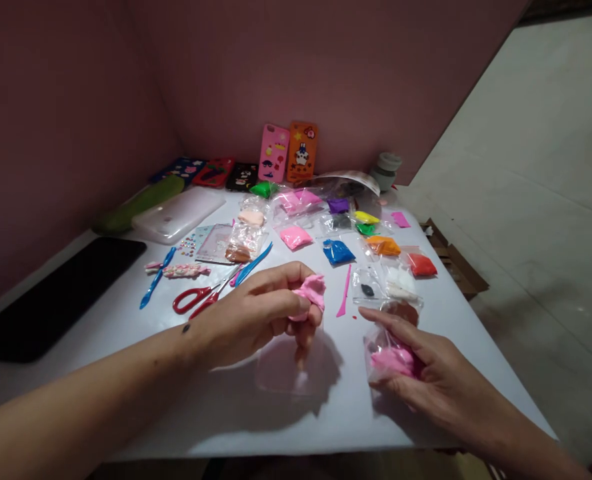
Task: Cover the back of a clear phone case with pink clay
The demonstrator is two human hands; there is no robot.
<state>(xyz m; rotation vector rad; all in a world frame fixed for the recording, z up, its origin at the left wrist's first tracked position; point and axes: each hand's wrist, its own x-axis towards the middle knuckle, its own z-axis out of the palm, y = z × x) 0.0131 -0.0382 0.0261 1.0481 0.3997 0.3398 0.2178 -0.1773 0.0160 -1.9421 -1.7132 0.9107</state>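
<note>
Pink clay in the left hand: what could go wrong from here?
The pink clay, pinched in the left hand, might slip and drop. The scissors lie beside that arm, which could nudge them. A red speck on the table might mark the clay if they touch.

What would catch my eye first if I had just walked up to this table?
Probably the left hand, over the middle of the table, pinching a bright pink lump, with the right hand at the near right holding a clear bag with pink inside. Beyond them, small colourful packets are scattered about, and at the back a pink phone case and an orange phone case stand upright.
</note>
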